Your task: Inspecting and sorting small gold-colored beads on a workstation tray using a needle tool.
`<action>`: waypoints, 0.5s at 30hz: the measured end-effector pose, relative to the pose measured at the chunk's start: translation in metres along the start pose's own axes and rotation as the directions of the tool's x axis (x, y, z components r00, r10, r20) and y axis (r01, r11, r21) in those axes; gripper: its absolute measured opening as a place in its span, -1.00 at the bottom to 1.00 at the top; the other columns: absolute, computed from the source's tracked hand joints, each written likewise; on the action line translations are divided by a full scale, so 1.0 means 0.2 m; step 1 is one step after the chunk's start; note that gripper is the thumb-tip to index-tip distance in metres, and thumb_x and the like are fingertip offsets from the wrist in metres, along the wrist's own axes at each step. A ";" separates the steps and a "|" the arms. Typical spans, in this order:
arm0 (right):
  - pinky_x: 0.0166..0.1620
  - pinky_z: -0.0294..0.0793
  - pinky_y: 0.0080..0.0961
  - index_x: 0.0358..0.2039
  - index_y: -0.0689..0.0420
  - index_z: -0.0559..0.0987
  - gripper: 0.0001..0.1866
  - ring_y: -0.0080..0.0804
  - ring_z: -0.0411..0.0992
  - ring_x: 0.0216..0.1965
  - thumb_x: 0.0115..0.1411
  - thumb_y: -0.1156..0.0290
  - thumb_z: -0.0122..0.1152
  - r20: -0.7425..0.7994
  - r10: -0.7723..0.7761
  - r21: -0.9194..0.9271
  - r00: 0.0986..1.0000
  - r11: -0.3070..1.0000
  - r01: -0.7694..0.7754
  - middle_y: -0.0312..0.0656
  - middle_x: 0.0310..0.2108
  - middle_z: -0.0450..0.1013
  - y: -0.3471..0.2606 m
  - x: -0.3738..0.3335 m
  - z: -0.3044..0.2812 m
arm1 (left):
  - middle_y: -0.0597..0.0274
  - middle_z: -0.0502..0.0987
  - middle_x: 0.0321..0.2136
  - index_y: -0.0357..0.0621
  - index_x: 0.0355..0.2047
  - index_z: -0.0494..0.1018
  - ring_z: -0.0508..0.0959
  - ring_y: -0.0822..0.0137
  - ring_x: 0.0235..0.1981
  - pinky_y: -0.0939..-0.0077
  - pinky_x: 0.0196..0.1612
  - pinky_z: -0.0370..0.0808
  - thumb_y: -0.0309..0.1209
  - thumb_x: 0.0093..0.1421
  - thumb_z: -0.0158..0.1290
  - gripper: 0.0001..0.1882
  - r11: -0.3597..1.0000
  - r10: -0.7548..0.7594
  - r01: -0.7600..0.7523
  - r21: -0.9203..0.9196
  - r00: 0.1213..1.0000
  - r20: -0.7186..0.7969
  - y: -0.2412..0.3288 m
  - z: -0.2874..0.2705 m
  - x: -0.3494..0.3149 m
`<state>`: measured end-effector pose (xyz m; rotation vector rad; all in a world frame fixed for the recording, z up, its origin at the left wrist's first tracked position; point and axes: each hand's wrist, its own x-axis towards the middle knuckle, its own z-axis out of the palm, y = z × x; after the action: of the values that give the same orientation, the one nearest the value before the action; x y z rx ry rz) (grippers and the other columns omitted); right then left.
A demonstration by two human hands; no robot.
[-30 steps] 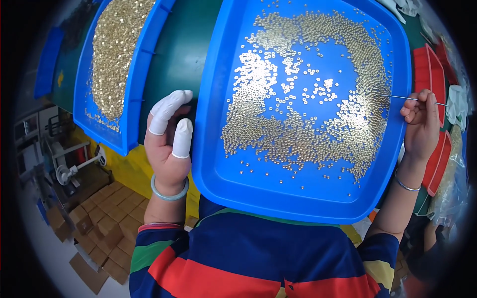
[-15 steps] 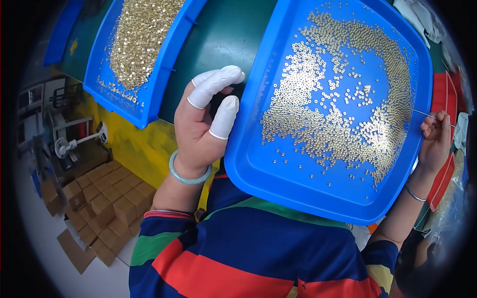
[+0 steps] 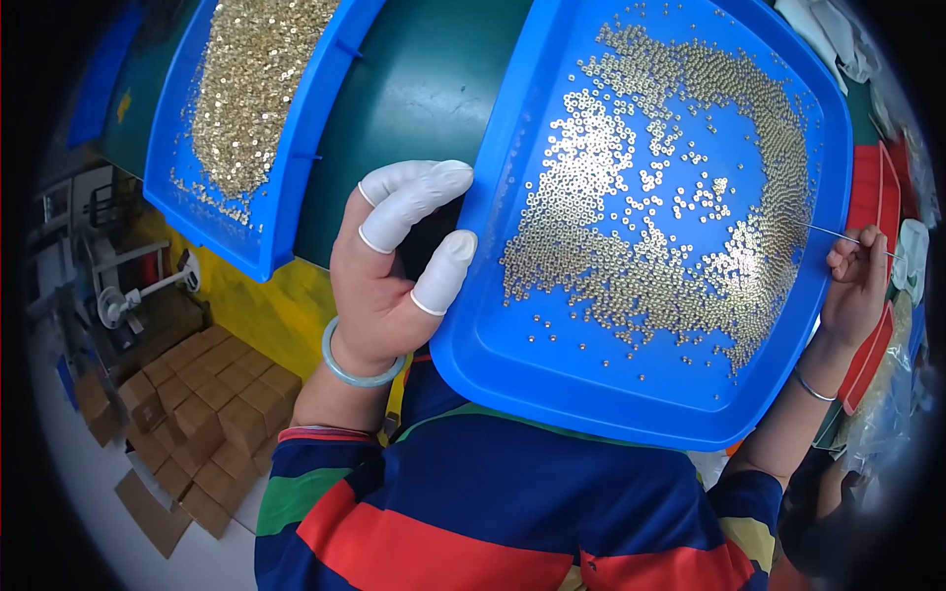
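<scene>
A large blue tray (image 3: 581,394) lies in front of me, strewn with many small gold-coloured metal rings (image 3: 581,236). My left hand (image 3: 384,266) is at its left rim, thumb and fingers apart, with nothing visible between them. White finger cots (image 3: 409,217) cover its thumb and two fingers. On the right, my right hand (image 3: 855,281) pinches a thin metal rod (image 3: 833,233). The rod reaches over the right rim, its inner end among the rings along that side.
To the left stands another blue tray (image 3: 281,212) heaped with small gold-coloured pieces (image 3: 246,98), on a dark green tabletop (image 3: 414,108). Red bins (image 3: 867,197) and clear plastic bags (image 3: 882,414) sit at the right. Brown cardboard boxes (image 3: 217,394) are stacked on the floor at lower left.
The trays have shifted slightly left in view. My left hand has come down a little along the rim, fingers still apart. The right hand keeps its pinch on the rod, almost in place.
</scene>
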<state>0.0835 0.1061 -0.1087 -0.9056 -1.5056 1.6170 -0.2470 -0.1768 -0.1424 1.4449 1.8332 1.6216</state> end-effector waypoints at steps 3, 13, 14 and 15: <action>-0.44 0.30 -0.77 -0.32 0.15 0.37 -0.70 -0.57 0.35 -0.51 0.37 0.24 -0.31 0.010 -0.003 0.008 1.000 1.000 0.003 -0.20 -0.47 0.40 0.00 0.01 0.01 | 0.02 0.40 -0.16 -0.32 -0.11 0.41 0.45 0.21 -0.14 0.45 -0.05 0.37 -0.57 -0.01 0.09 -0.61 1.000 -0.001 0.000 0.018 1.000 0.024 0.00 0.01 0.02; -0.43 0.33 -0.76 -0.31 0.16 0.37 -0.70 -0.54 0.39 -0.50 0.37 0.25 -0.31 0.035 -0.009 0.008 0.999 1.000 0.008 -0.18 -0.46 0.42 0.01 0.04 -0.03 | 0.04 0.38 -0.16 -0.31 -0.11 0.41 0.43 0.22 -0.12 0.44 -0.04 0.36 -0.55 -0.02 0.10 -0.60 1.000 -0.025 0.024 0.017 0.999 0.032 -0.01 0.08 0.03; -0.42 0.34 -0.76 -0.31 0.16 0.37 -0.70 -0.54 0.40 -0.50 0.37 0.25 -0.32 0.041 -0.012 0.005 0.999 1.000 0.012 -0.18 -0.45 0.42 0.01 0.04 -0.03 | 0.05 0.38 -0.16 -0.31 -0.11 0.41 0.42 0.23 -0.13 0.44 -0.04 0.36 -0.55 -0.02 0.10 -0.60 1.000 -0.022 0.022 0.021 0.999 0.028 -0.01 0.08 0.03; -0.42 0.34 -0.76 -0.31 0.16 0.37 -0.70 -0.54 0.41 -0.50 0.37 0.25 -0.32 0.046 -0.015 0.003 0.999 1.000 0.015 -0.17 -0.45 0.42 0.01 0.04 -0.04 | 0.05 0.38 -0.16 -0.31 -0.11 0.41 0.42 0.23 -0.13 0.45 -0.05 0.36 -0.55 -0.02 0.10 -0.60 1.000 -0.020 0.019 0.025 1.000 0.024 -0.01 0.08 0.03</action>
<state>0.0861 0.1166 -0.1105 -0.8589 -1.5380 1.6390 -0.2376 -0.1617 -0.1464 1.4464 1.8546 1.5710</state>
